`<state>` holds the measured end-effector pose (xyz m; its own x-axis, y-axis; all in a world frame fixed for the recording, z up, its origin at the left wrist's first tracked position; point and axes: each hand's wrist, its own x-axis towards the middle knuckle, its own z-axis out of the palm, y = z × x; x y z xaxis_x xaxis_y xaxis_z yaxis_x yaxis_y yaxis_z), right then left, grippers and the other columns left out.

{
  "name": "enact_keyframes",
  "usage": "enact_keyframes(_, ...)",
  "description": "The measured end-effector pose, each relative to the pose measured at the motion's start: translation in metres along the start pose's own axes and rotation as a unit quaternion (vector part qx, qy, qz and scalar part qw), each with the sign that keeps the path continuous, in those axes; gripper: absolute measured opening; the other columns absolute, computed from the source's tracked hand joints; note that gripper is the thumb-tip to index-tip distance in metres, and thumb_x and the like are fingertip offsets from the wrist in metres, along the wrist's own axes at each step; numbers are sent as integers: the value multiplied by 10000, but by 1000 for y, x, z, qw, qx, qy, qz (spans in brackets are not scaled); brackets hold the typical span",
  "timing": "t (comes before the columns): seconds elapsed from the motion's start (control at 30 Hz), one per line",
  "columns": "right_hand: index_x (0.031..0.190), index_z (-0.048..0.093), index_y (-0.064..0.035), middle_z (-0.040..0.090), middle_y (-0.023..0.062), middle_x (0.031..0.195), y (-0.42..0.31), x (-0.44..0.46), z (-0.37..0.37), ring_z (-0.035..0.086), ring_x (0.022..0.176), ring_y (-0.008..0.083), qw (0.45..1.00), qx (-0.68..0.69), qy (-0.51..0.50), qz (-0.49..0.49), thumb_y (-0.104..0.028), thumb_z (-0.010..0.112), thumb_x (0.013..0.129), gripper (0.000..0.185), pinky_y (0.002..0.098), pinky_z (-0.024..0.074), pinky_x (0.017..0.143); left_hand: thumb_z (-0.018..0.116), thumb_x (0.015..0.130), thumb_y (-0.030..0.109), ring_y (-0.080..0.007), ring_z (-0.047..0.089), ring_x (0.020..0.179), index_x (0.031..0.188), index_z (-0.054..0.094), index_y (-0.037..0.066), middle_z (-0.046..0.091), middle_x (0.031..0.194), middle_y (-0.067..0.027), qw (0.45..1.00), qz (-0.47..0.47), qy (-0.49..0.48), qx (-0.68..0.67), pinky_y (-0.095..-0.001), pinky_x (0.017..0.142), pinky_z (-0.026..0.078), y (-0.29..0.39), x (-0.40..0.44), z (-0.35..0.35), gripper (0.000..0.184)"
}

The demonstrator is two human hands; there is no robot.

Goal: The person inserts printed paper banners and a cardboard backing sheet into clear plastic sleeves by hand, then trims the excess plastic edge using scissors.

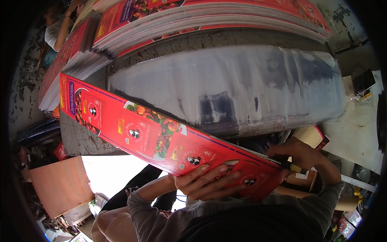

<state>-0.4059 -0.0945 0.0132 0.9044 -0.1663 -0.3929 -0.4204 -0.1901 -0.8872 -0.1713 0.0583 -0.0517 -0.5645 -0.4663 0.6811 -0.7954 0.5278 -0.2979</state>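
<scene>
A long red printed sheet (133,129) with panda logos and food pictures slants from the upper left down to my body. My left hand (209,182) lies over its lower edge, fingers spread across the print, holding it. At the sheet's right end my right hand (296,155) has its fingers curled round a dark and yellow tool (296,167), close to the sheet's edge. Which part of the tool touches the sheet is hidden.
A pile of clear plastic film (242,88) lies on the dark table (92,147). Behind it are stacks of red printed sheets (209,20), with another stack (68,64) at left. Another person's arm (62,34) shows at upper left. A brown board (60,185) is lower left.
</scene>
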Motion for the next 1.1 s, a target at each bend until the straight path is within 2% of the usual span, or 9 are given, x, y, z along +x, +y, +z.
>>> enact_keyframes(0.17,996,509,-58,588,153,795,4,-3,2,580,717,313,999,-12,23,-25,64,511,586,428,365,431,662,415,831,384,-154,524,1049,1179,478,310,552,1130,50,1000,3,-1,13,-367,936,365,0,0,0,361)
enact_keyframes(0.27,990,517,-66,593,119,768,6,-2,1,589,681,272,998,-47,26,-27,51,535,586,422,335,435,640,418,828,389,-148,525,1046,1179,477,309,551,1132,52,999,10,3,30,-366,933,366,0,-2,0,365)
enact_keyframes(0.33,983,526,-74,597,76,768,3,0,-4,586,687,195,998,26,-19,61,40,564,577,424,288,429,623,418,828,392,-145,526,1046,1180,475,311,550,1133,55,1000,8,-3,23,-363,931,366,0,0,-1,366)
enact_keyframes(0.43,980,531,-77,592,42,784,8,0,-5,560,704,135,996,71,-10,45,22,597,564,433,261,416,607,416,830,398,-140,526,1044,1183,470,313,548,1135,61,1000,7,-8,18,-359,931,364,1,0,0,366)
enact_keyframes(0.67,991,525,-72,587,35,795,8,1,-7,547,707,139,996,80,-23,-16,-45,645,566,442,279,415,592,410,840,374,-138,526,1044,1201,451,303,544,1141,60,999,9,13,29,-367,934,361,5,0,3,371)
enact_keyframes(0.73,996,521,-66,592,52,798,3,4,-8,563,712,168,995,72,-52,35,-110,688,596,436,291,421,598,418,838,366,-139,526,1044,1205,448,300,543,1143,59,1000,9,13,27,-366,934,362,5,0,4,374)
enact_keyframes(0.87,987,518,-57,588,68,795,2,13,-5,565,685,189,996,82,-34,-15,-214,733,619,454,304,422,587,444,829,339,-147,526,1046,1210,445,288,541,1147,53,1000,-5,2,-6,-359,932,364,7,1,2,384)
enact_keyframes(0.93,960,518,-49,583,79,766,-3,17,-5,558,658,195,996,76,-43,-10,-302,748,619,483,308,418,569,444,829,335,-150,528,1044,1209,447,284,541,1148,49,1000,0,10,4,-356,931,364,6,3,4,384)
enact_keyframes(1.1,933,519,-47,563,84,669,-5,18,-6,545,607,195,996,80,-27,-30,-341,732,637,468,312,401,540,444,828,319,-155,534,1036,1205,455,279,545,1145,40,1000,-5,5,-1,-352,920,369,6,6,0,380)
